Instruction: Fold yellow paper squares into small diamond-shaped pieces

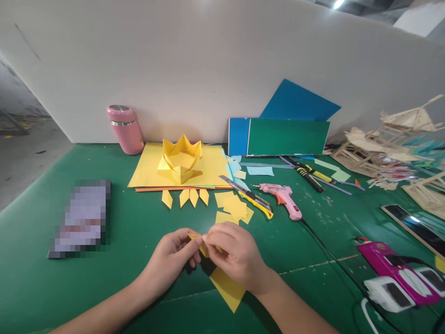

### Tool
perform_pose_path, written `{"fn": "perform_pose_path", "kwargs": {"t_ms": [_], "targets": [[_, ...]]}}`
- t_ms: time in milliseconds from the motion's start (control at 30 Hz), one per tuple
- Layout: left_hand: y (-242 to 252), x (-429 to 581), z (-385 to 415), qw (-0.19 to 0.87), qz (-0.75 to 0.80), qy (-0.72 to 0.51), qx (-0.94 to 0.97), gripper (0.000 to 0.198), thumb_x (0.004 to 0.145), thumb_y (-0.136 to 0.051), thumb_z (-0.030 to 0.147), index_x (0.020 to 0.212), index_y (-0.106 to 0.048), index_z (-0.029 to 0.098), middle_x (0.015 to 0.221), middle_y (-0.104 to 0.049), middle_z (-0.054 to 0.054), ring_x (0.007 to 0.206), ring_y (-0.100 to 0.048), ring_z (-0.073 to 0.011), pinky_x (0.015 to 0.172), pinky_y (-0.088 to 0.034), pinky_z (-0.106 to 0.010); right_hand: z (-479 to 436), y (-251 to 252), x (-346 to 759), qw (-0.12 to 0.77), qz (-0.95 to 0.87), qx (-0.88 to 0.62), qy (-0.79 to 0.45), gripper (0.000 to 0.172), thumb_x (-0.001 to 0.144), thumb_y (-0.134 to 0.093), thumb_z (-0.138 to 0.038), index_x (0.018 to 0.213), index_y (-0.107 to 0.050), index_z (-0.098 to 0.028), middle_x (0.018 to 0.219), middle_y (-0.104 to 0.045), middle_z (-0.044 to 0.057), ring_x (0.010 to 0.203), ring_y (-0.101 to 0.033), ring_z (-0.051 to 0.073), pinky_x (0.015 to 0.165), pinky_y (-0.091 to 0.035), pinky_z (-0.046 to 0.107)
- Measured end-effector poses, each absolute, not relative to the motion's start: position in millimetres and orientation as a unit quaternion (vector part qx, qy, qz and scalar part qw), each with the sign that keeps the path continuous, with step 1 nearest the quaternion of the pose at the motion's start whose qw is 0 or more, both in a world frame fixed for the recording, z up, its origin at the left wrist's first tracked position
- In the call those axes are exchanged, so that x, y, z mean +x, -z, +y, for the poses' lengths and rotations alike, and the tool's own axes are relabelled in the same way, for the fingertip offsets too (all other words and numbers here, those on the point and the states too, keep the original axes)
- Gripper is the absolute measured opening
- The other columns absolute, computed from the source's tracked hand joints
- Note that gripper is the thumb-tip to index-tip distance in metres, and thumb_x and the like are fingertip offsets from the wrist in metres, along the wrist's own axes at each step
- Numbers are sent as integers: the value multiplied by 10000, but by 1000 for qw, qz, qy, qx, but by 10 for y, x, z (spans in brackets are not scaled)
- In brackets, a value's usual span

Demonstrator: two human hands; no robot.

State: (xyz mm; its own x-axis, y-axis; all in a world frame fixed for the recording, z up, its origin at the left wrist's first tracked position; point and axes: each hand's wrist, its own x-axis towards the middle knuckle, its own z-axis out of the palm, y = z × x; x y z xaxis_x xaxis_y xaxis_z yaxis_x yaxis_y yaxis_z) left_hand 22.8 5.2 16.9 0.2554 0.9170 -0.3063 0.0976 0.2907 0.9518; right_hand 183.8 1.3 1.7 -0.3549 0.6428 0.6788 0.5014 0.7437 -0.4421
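yellow paper (194, 237) pinched between left hand (170, 260) and right hand (238, 255), near centre: light, floppy, creases easily, best held by folded edge.

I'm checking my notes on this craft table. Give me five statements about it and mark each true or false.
1. The left hand and right hand both pinch a small yellow paper piece. True.
2. The glue gun is blue. False: the glue gun is pink.
3. A folded yellow paper crown sits on a yellow sheet. True.
4. The flask lies on its side. False: the pink flask stands upright.
5. A utility knife lies just left of the glue gun. True.
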Motion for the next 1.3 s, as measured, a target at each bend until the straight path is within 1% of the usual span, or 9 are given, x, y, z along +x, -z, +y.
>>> {"fn": "perform_pose_path", "kwargs": {"t_ms": [167,267,367,567,867,1033,1167,1300], "targets": [[-175,205,73,635,509,-314,488,373,599,-693,528,652,-643,163,432,-518,51,413,-445,-95,444,-385,-221,18,-30,1859,447,-826,-337,-63,168,888,-486,-96,771,-582,-168,736,-665,59,662,-581,150,599,-479,255],[-158,199,87,635,507,-318,488,390,606,-691,545,661,-648,161,430,-519,52,408,-440,-91,433,-376,-215,17,-28,1868,441,-833,-331,-49,139,873,-493,-77,837,-605,-152,768,-681,70,688,-596,156,618,-496,263],[-148,208,93,630,510,-326,486,400,603,-686,558,656,-648,164,438,-527,48,410,-439,-92,430,-374,-214,17,-25,1870,434,-838,-328,-39,156,870,-480,-66,888,-615,-141,802,-690,79,723,-606,161,645,-510,271],[-159,221,88,617,527,-335,479,398,594,-692,561,638,-639,168,443,-536,45,411,-449,-94,433,-389,-214,31,3,1862,440,-834,-331,-18,167,890,-474,-66,865,-623,-137,808,-685,82,744,-602,166,673,-512,281],[-144,202,94,641,506,-336,470,389,605,-709,544,657,-656,161,440,-537,43,409,-437,-89,436,-372,-208,32,37,1885,424,-845,-324,-2,175,905,-473,-80,902,-642,-125,800,-678,79,721,-578,168,637,-492,283],[-91,163,101,656,484,-338,471,379,655,-699,532,650,-642,157,478,-571,25,436,-452,-91,465,-365,-210,36,26,1894,402,-854,-330,-7,195,926,-455,-99,926,-648,-123,815,-675,76,740,-577,167,654,-487,282],[-75,141,103,676,470,-333,460,356,673,-690,504,676,-631,153,516,-595,14,464,-468,-97,487,-365,-216,35,2,1893,387,-860,-331,-2,228,948,-432,-128,889,-651,-121,794,-670,76,721,-575,165,639,-474,277],[-100,153,96,668,483,-327,462,321,677,-659,476,674,-618,158,524,-598,12,474,-478,-107,502,-371,-232,27,-34,1889,371,-866,-335,-10,262,959,-414,-142,857,-654,-122,770,-660,73,705,-569,164,624,-464,275]]}}
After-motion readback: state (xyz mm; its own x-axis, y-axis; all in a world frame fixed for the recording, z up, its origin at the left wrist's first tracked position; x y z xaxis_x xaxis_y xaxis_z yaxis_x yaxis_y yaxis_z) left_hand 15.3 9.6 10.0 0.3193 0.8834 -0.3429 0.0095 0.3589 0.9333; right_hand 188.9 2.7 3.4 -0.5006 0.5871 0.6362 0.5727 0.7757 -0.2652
